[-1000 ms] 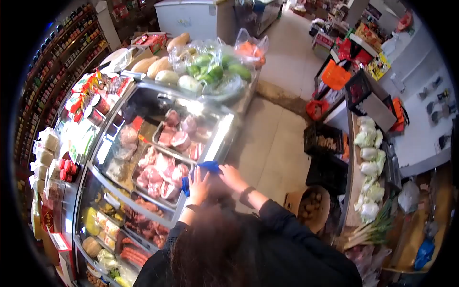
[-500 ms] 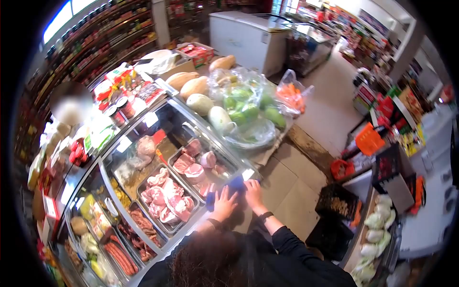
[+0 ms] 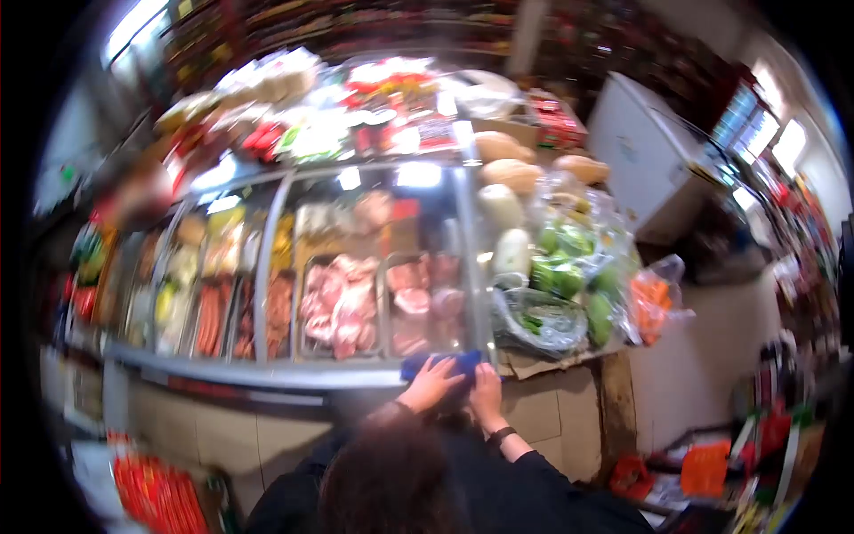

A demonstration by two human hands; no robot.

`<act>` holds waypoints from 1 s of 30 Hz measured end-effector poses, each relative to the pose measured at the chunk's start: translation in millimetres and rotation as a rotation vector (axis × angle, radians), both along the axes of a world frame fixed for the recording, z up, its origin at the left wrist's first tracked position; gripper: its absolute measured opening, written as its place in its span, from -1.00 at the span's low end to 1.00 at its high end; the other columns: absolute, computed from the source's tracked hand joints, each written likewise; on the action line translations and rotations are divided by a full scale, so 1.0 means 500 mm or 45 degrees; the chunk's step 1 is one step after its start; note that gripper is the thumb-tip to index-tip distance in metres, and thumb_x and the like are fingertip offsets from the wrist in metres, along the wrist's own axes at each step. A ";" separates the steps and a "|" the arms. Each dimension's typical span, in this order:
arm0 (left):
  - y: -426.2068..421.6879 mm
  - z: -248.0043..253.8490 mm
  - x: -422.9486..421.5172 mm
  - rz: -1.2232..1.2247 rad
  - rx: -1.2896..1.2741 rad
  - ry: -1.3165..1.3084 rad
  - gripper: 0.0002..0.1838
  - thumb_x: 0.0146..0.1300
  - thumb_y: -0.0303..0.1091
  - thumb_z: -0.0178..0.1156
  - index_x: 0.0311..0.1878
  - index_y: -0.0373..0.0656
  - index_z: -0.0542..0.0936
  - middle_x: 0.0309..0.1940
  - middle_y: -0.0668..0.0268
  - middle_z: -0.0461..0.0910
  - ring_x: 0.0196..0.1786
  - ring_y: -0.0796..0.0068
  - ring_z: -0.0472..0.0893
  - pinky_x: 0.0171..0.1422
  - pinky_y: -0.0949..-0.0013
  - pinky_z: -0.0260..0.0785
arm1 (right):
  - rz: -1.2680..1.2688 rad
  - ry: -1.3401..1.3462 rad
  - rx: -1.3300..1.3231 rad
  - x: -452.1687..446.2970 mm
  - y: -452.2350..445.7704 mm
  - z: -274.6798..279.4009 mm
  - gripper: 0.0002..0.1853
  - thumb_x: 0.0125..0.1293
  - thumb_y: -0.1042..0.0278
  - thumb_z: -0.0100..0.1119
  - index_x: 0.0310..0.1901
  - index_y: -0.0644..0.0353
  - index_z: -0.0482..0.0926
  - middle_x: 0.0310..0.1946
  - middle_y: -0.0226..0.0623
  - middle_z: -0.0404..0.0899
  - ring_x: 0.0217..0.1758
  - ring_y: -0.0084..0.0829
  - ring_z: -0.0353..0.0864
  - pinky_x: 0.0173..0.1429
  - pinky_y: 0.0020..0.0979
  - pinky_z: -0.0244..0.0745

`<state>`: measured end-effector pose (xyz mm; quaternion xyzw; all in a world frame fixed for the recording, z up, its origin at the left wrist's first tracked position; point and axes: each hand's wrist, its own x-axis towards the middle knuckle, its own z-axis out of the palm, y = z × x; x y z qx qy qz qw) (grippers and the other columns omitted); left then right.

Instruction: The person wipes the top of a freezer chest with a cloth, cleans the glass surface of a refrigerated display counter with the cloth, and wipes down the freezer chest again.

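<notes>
Left hand (image 3: 430,384): fingers extended and spread over the blue cloth (image 3: 465,361), which lies beneath it along the display-case front rail (image 3: 329,376). Right hand (image 3: 486,393): fingers curled at the cloth's right end; grip cannot be determined. Packets (image 3: 391,78) beyond the hands: print blurred, illegible. Since the earlier frame, the view has rotated.

A dark blue cloth (image 3: 466,362) occupies six o'clock of the view; a black sleeve (image 3: 553,485), five o'clock. Pale pink meat (image 3: 338,307) patched with white lies at eight o'clock, and reddish-brown sausages (image 3: 212,313) form stripes at nine. Tan gourds (image 3: 513,175) mark one o'clock, a white freezer (image 3: 639,160) two, green vegetables (image 3: 559,278) and bagged orange produce (image 3: 652,307) three.
</notes>
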<state>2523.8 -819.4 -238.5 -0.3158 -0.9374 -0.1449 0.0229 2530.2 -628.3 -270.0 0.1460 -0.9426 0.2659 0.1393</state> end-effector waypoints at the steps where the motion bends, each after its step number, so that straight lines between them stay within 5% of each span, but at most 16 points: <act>1: 0.011 -0.006 0.009 0.080 0.034 0.053 -0.58 0.23 -0.29 0.06 0.19 0.12 0.52 0.29 0.06 0.34 0.37 0.13 0.30 0.42 -0.15 0.07 | 0.026 0.006 0.059 -0.005 0.003 -0.006 -0.49 0.10 0.53 0.10 0.16 0.26 0.39 0.13 -0.02 0.43 0.27 -0.08 0.37 0.31 -0.13 0.26; 8: 0.070 0.006 0.066 0.543 0.115 0.122 -0.65 0.20 -0.34 0.07 0.08 0.01 0.56 0.15 0.11 0.45 0.24 0.19 0.40 0.35 0.01 0.14 | 0.292 -0.059 0.178 -0.007 0.024 -0.028 -0.42 0.12 0.53 0.07 0.24 0.33 0.29 0.24 -0.06 0.33 0.36 -0.06 0.25 0.41 -0.14 0.09; 10: 0.069 0.010 0.065 0.619 0.087 0.238 -0.70 0.19 -0.32 0.06 0.00 -0.05 0.54 -0.06 0.29 0.50 0.05 0.35 0.46 0.11 0.25 0.26 | 0.359 -0.058 0.210 -0.015 0.032 -0.019 -0.28 0.01 0.54 0.20 0.29 0.31 0.22 0.26 -0.06 0.29 0.36 -0.05 0.22 0.42 -0.14 0.05; 13: 0.072 0.010 0.053 0.730 0.017 0.292 -0.85 0.16 -0.32 0.07 -0.19 -0.06 0.48 -0.30 0.41 0.44 -0.13 0.43 0.46 -0.09 0.39 0.26 | 0.349 -0.079 0.218 -0.013 0.026 -0.006 -0.35 0.02 0.60 0.04 0.26 0.34 0.27 0.26 -0.03 0.30 0.36 -0.02 0.23 0.42 -0.13 0.09; 22: 0.027 -0.012 0.052 0.843 0.025 0.210 -0.76 0.17 -0.32 0.08 -0.10 -0.13 0.48 -0.25 0.27 0.47 -0.13 0.31 0.48 -0.15 0.34 0.36 | 0.457 -0.067 0.178 -0.013 -0.033 0.023 -0.38 0.08 0.66 -0.01 0.27 0.36 0.26 0.27 0.06 0.31 0.37 0.04 0.25 0.44 -0.09 0.12; 30: -0.173 -0.037 0.185 1.186 -0.018 0.147 -0.65 0.12 -0.39 0.14 0.00 -0.20 0.44 -0.23 0.25 0.44 -0.14 0.32 0.50 -0.26 0.44 0.52 | 0.914 -0.085 0.138 -0.024 -0.261 0.008 -0.35 0.12 0.70 -0.05 0.33 0.31 0.21 0.36 0.03 0.19 0.43 0.03 0.18 0.48 -0.10 0.12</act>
